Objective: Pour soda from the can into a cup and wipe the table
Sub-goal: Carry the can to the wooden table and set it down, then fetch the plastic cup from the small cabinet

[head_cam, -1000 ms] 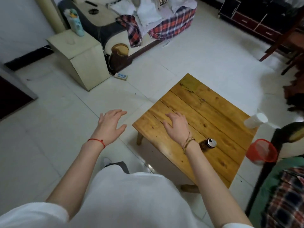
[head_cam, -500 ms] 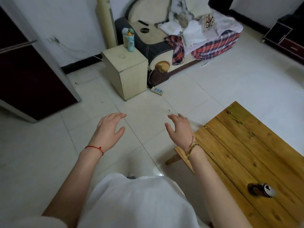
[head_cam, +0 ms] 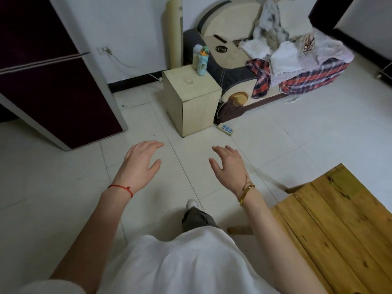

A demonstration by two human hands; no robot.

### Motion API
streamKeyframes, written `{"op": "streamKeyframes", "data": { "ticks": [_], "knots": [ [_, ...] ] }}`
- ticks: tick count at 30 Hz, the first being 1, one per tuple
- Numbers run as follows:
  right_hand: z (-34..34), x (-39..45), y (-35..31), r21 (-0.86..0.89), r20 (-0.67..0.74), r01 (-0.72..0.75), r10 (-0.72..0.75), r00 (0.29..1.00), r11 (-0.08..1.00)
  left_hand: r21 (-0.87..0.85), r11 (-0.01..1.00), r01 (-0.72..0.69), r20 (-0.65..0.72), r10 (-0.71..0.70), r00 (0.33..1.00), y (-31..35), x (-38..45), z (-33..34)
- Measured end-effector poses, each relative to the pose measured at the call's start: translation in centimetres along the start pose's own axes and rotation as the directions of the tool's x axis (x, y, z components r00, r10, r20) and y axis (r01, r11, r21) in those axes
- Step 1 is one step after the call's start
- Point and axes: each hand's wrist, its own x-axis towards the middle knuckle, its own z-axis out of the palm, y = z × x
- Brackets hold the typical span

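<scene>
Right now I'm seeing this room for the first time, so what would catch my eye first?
Two bare hands, left hand and right hand, hover open over the white tiled floor, holding nothing. A wooden table juts in at lower right. At the back, a sofa piled with plaid cloth stands beside a pale cabinet bearing a bottle.

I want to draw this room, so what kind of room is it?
Probably a living room in a home. There is a sofa piled with cloths and a plaid blanket, a low wooden table, and a small cabinet with a bottle on top.
</scene>
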Motion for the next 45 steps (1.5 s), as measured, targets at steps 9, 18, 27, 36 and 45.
{"op": "streamKeyframes", "data": {
  "ticks": [9, 18, 27, 36, 45],
  "knots": [
    [1.1, 13.6, -1.6, 0.020, 0.031, 0.085, -0.086, 0.996, 0.996, -0.005, 0.997, 0.080, -0.045, -0.081, 0.996, -4.9, 9.8, -2.0],
    [-1.1, 30.6, -2.6, 0.059, 0.007, 0.127, -0.128, 0.992, 0.990, -0.011, 0.991, 0.132, -0.065, -0.132, 0.989, -8.5, 24.8, -5.1],
    [-2.3, 43.0, -2.4, 0.062, 0.005, 0.117, -0.118, 0.993, 0.991, -0.033, 0.991, 0.129, -0.062, -0.131, 0.989, -11.6, 35.9, -5.8],
    [-0.6, 50.8, -1.6, 0.031, 0.011, 0.011, -0.011, 1.000, 0.999, -0.060, 0.995, 0.082, 0.040, -0.080, 0.996, -16.3, 46.8, -5.5],
    [0.4, 61.3, -3.8, 0.068, -0.062, -0.230, 0.234, 0.970, 0.971, -0.099, 0.991, -0.091, 0.204, 0.110, 0.973, -22.4, 62.2, -7.1]
  ]
}}
